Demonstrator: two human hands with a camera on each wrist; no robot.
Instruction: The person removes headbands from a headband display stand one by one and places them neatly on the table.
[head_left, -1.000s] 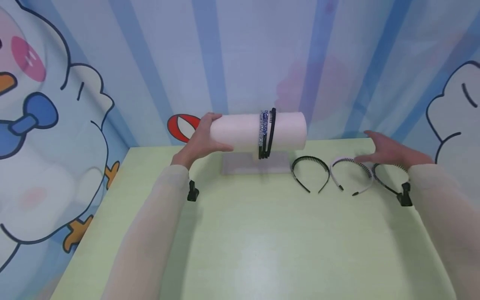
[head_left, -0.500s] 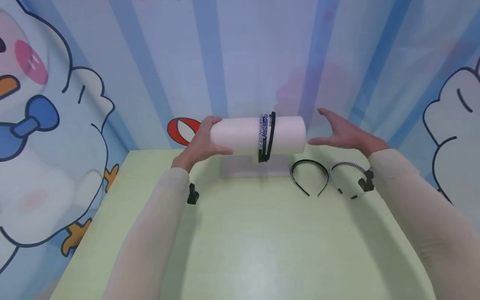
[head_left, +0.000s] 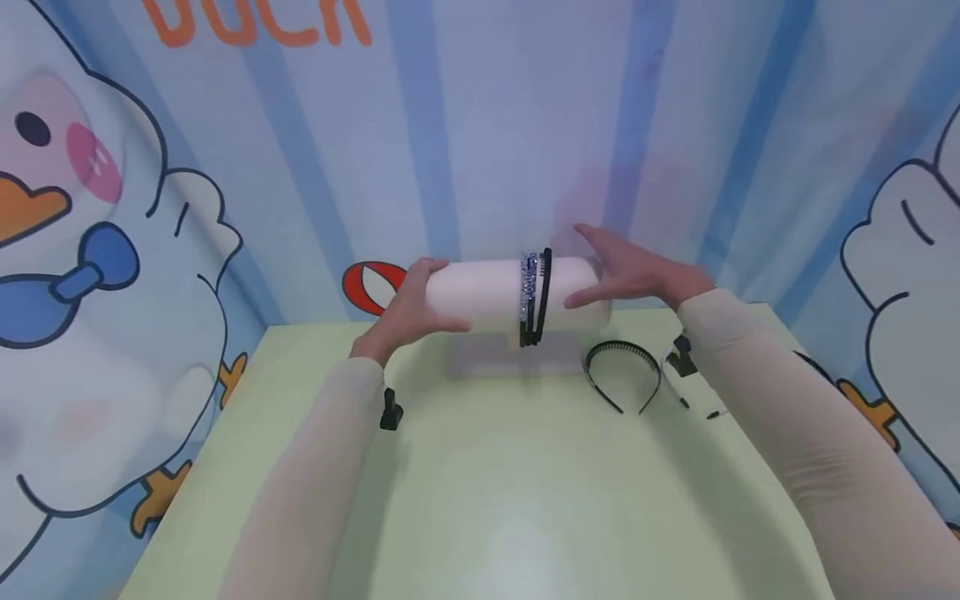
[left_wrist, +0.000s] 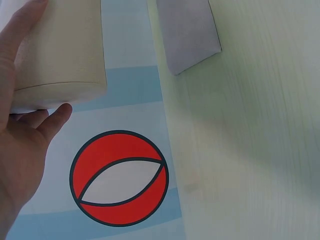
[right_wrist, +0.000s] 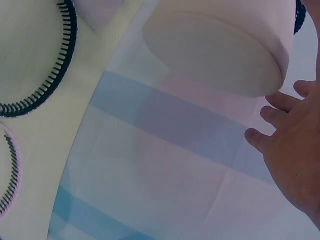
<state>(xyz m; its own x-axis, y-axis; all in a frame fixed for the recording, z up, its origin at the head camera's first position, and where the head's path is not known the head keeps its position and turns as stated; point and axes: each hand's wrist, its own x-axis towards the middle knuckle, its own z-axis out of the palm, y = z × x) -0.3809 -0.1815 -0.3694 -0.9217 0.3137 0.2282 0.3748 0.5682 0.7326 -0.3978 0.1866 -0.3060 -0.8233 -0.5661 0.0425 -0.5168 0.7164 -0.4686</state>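
Note:
A pale cylinder lies horizontally on a display stand with a flat, light base. My left hand grips its left end, thumb in front and fingers behind. Round the cylinder's middle sit glittery silver-blue headbands and a black headband. My right hand reaches over the right end with thumb and fingers spread apart. In the right wrist view, the fingertips show close beside the cylinder's end face.
Right of the base, a black toothed headband lies on the pale green table. A pale lilac headband lies beside it, mostly covered by my right sleeve in the head view. A striped cartoon curtain hangs behind.
My right hand has moved left from above the headbands on the table to the cylinder's right end. My left hand keeps its grip. The head view has tilted up slightly.

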